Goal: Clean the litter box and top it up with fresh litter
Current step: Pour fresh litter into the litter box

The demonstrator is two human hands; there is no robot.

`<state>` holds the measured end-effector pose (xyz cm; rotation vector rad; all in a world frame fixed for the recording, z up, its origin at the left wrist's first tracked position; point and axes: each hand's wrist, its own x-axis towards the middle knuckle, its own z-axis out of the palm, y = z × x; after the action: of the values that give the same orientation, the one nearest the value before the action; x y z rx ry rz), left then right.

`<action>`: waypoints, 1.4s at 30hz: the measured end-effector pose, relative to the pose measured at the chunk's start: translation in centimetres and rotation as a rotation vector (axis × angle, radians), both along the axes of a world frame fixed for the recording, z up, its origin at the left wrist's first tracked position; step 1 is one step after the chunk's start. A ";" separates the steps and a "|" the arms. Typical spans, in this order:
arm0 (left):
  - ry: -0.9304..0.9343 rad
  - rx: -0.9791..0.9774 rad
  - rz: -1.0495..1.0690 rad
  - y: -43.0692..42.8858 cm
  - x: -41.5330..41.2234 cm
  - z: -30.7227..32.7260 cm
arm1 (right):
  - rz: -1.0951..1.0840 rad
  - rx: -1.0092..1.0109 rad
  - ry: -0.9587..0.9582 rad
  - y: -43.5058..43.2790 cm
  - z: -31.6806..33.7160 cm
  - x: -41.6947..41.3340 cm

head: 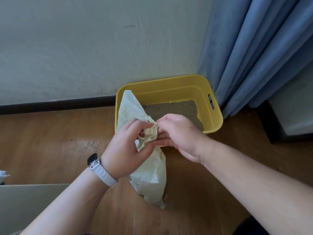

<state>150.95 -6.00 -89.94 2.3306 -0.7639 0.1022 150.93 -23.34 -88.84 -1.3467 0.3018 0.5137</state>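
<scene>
Litter box: yellow, on the wooden floor in the corner, back against the wall, right side just beside the blue curtain; slot handle in the right wall.
Litter: grey-brown grains across the bottom.
Bag: cream plastic, in front of the box's near left corner; neck bunched and twisted between both hands, loose top flap rising over the left rim, body hanging toward the floor; contact with the floor unclear.
Left hand: fingers curled round the bunched neck, gripping it; forearm entering from the lower left.
Right hand: back upward, thumb and fingertips pinching the same knot from the right; forearm entering from the lower right.
Watch: dark face, white band, on the left wrist.
</scene>
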 end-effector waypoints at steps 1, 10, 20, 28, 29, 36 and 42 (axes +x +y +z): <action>-0.028 0.011 0.009 0.1 0.3 -0.1 | 0.052 -0.078 -0.035 -0.1 -0.1 0.0; -0.025 -0.024 0.009 0.5 0.9 -0.2 | 0.290 -0.489 -0.166 -0.5 -2.1 0.3; -0.226 0.010 0.101 0.9 0.7 -0.2 | 0.423 -0.618 -0.404 1.3 -2.1 0.2; -0.320 0.242 -0.015 0.9 0.8 0.1 | 0.385 -0.693 -0.469 1.3 -2.5 0.1; -0.299 0.257 -0.014 0.8 0.6 0.1 | 0.354 -0.685 -0.456 1.3 -2.6 0.1; -0.122 0.498 -0.060 1.2 -0.5 -0.1 | 0.220 -0.495 -0.248 1.3 -3.0 0.4; -0.166 0.616 -0.033 1.3 -1.3 -1.3 | 0.183 -0.387 -0.120 1.5 -3.2 0.5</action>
<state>149.68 -4.74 -91.29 2.9137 -1.0270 0.0496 151.38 -21.87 -92.01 -1.7854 0.1851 0.5417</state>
